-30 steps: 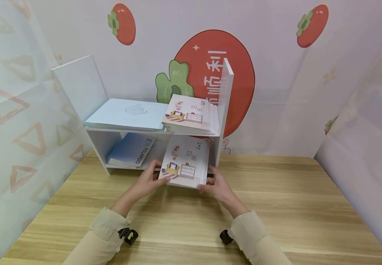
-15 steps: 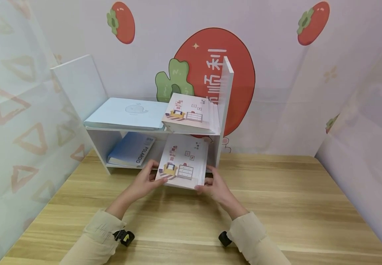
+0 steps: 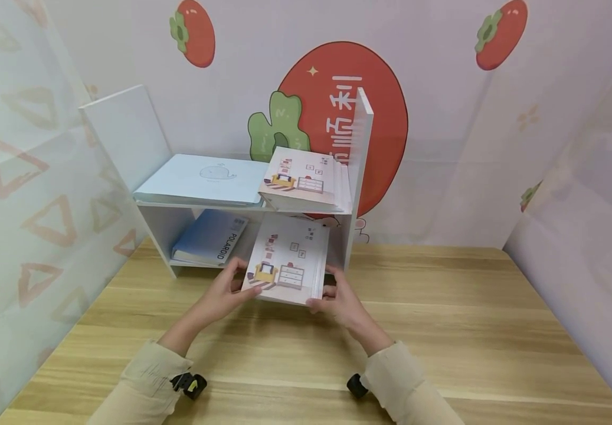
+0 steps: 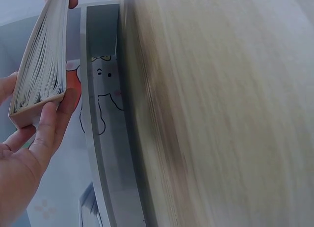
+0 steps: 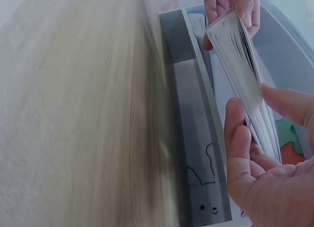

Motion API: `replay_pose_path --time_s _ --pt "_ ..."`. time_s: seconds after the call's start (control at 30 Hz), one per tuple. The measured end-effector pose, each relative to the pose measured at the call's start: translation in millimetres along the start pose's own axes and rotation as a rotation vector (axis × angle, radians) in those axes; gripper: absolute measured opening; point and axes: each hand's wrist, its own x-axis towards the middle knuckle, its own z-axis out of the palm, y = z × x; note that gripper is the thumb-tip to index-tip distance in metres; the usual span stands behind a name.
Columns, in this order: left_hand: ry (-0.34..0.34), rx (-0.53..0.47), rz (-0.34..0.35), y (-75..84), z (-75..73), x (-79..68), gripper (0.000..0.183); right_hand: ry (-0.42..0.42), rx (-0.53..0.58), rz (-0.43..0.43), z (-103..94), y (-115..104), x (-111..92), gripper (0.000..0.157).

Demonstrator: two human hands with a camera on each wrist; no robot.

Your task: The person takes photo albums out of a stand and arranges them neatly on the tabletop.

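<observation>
Both hands hold a white photo album (image 3: 284, 260), its cover printed with a yellow armchair and a chest of drawers. My left hand (image 3: 226, 295) grips its left side, thumb on the cover and fingers beneath. At the near right corner, my right hand (image 3: 340, 301) pinches it between thumb and fingers. The album slants at the front of the lower compartment of a white shelf (image 3: 365, 153). In the left wrist view, the fingers (image 4: 46, 126) support its spine. The right wrist view shows its page edges (image 5: 240, 55) facing the right hand.
A light blue album with a whale (image 3: 205, 180) lies on the upper shelf, beside another armchair-print album (image 3: 300, 177). A blue POLAROID album (image 3: 207, 236) lies in the lower left compartment. Wooden tabletop (image 3: 470, 330) extends around the shelf's front and right.
Both hands have shifted slightly left with the album, which has moved left within the lower compartment's opening. The grip stays the same, and the albums on the shelf have stayed put.
</observation>
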Motion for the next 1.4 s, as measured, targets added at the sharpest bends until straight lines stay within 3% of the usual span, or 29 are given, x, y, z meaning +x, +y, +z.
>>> replay_pose_path --time_s 0.63,1.4 --pt "0.016 0.031 0.0 3.5 -13.8 -23.8 0.049 -0.021 0.034 -0.014 19.1 -2 -8 0.089" --pt "0.034 0.016 0.038 -3.4 -36.9 -51.7 0.044 -0.075 0.045 -0.052 52.9 -4 -8 0.086"
